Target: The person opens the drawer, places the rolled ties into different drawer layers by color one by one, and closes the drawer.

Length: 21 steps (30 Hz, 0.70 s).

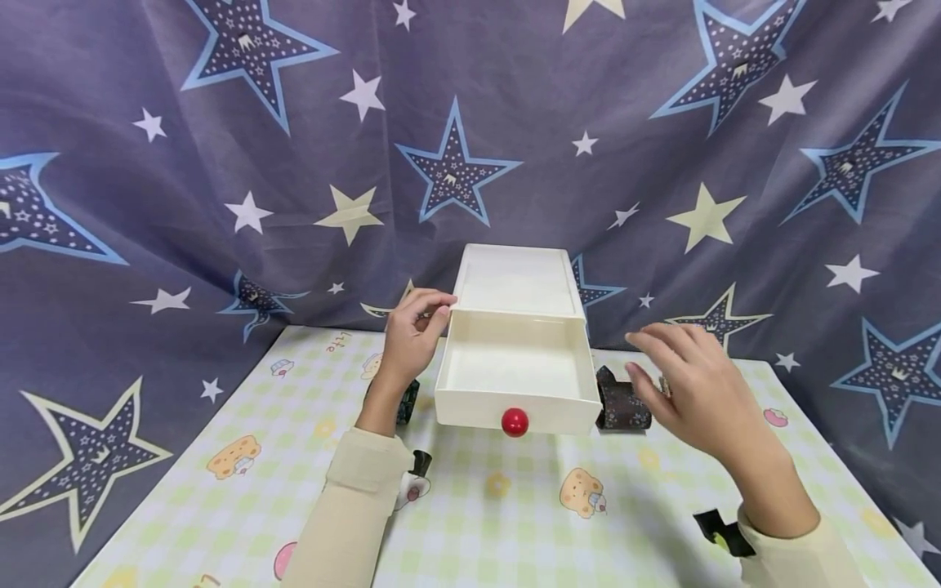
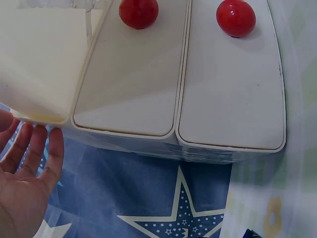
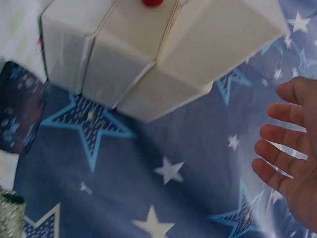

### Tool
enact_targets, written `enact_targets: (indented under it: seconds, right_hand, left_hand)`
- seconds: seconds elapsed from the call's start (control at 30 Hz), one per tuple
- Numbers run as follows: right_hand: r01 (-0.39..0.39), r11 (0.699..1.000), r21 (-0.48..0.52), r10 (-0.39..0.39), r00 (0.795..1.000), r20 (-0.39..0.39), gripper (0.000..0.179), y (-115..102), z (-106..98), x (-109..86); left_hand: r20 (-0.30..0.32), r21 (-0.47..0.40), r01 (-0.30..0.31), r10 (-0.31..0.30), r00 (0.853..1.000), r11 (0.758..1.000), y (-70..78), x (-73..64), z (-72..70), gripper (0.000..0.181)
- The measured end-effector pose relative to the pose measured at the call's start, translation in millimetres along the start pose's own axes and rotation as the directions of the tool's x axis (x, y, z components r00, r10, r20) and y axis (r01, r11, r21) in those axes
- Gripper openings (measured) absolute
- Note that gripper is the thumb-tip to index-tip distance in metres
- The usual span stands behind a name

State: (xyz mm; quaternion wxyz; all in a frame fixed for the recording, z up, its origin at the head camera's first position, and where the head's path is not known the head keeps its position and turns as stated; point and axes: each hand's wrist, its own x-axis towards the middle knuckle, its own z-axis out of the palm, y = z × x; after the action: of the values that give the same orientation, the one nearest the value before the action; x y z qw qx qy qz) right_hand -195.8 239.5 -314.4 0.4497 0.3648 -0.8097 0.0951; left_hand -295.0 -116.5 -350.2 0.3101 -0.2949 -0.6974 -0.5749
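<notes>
A white drawer unit (image 1: 518, 282) stands on the table, its top drawer (image 1: 518, 367) pulled out toward me. That drawer carries a round red knob (image 1: 515, 422), and its pale floor shows. In the left wrist view, two lower drawers with red knobs (image 2: 138, 12) sit closed. My left hand (image 1: 413, 339) is at the unit's left side, fingertips right at its edge near the open drawer, fingers fairly straight in the left wrist view. Off to the right, my right hand (image 1: 687, 384) hovers in the air with fingers spread and holds nothing.
A dark patterned object (image 1: 623, 404) lies on the table right of the unit, and a dark green one (image 1: 407, 402) sits behind my left wrist. The table has a checked cloth (image 1: 500, 523). A star-printed curtain (image 1: 456, 73) hangs close behind the unit.
</notes>
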Motion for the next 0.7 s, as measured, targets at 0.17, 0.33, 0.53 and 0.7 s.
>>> enact_targets:
  seconds: [0.17, 0.33, 0.53, 0.7]
  right_hand:
    - [-0.063, 0.998, -0.017, 0.063, 0.998, 0.024, 0.038, 25.6, 0.2, -13.2]
    - [-0.123, 0.991, -0.047, 0.126, 0.988, 0.085, 0.036, 46.7, 2.1, -25.8]
    - [-0.19, 0.977, -0.096, 0.205, 0.962, 0.183, 0.038, 69.7, 7.9, -41.0]
    - [-0.251, 0.962, -0.112, 0.272, 0.928, 0.256, 0.035, 91.2, 16.5, -58.4]
  left_hand:
    - [0.004, -0.003, 0.008, -0.008, 1.0, 1.0, -0.1, -0.6, -0.3, 0.018]
    - [0.006, -0.005, 0.005, -0.005, 1.0, 1.0, 1.9, -0.2, -0.6, 0.018]
    - [0.003, -0.012, -0.01, 0.01, 1.0, 1.0, 2.6, 0.4, 0.1, 0.017]
    - [0.003, -0.014, -0.006, 0.006, 1.0, 1.0, 2.1, -0.1, 0.3, 0.017]
